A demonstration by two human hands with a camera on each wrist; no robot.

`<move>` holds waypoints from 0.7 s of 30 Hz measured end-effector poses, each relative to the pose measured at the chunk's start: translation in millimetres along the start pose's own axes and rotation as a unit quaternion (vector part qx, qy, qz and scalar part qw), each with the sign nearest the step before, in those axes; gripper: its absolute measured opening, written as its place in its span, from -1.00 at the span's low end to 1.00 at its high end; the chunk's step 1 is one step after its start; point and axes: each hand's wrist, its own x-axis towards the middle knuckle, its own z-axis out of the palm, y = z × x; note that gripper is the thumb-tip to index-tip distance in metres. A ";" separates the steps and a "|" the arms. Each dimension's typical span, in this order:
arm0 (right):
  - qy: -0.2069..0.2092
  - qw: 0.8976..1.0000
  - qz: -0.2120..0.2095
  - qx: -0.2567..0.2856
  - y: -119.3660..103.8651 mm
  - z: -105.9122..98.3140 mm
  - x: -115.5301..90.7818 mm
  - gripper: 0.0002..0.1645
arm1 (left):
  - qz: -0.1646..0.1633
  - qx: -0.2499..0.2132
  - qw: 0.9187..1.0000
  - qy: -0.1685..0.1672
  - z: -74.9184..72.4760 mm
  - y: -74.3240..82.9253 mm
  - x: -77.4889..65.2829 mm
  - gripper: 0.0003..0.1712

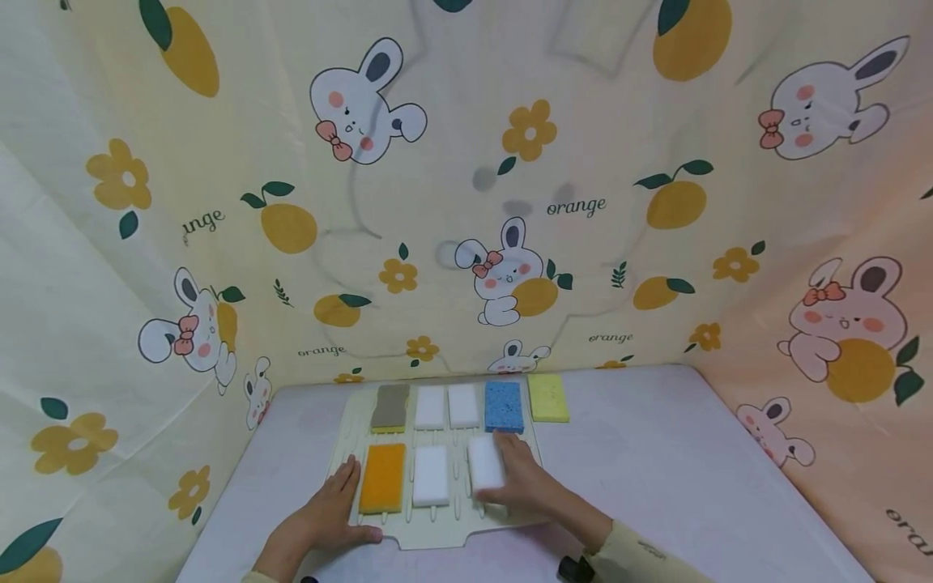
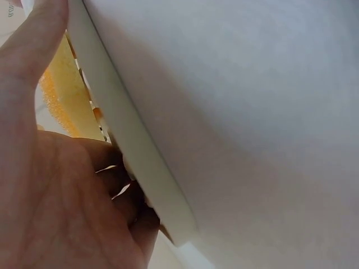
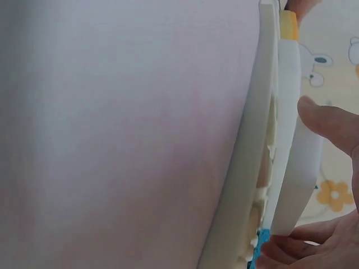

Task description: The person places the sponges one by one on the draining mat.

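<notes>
A white sponge (image 1: 486, 463) is pinched between the thumb and fingers of my right hand (image 1: 526, 479). In the right wrist view this sponge (image 3: 303, 168) is held above the ribbed cream plastic tray (image 3: 238, 168). My left hand (image 1: 330, 512) rests against the near left corner of the tray (image 1: 430, 536), fingers along its side and thumb at the front edge. Beside those fingers lies an orange sponge (image 1: 382, 478), with another white sponge (image 1: 431, 476) to its right. A blue sponge (image 1: 504, 406) lies just beyond my right fingertips.
At the tray's back row are a grey-topped sponge (image 1: 391, 406) and two white sponges (image 1: 446, 406). Past the tray's back right corner lies a yellow sponge (image 1: 548, 397). The pale table (image 1: 641, 453) is enclosed by a patterned cloth (image 1: 437, 186) at the back and sides.
</notes>
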 end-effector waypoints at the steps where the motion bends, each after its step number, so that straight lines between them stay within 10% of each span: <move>1: -0.004 1.000 0.002 -0.003 -0.2 1.5 0.7 0.53 | 0.000 0.000 1.000 0.000 0.1 -0.1 0.2 0.59; 21: -0.020 0.997 0.007 -0.068 -15.6 17.2 13.9 0.54 | -0.003 0.008 1.000 0.000 2.2 -3.4 4.2 0.62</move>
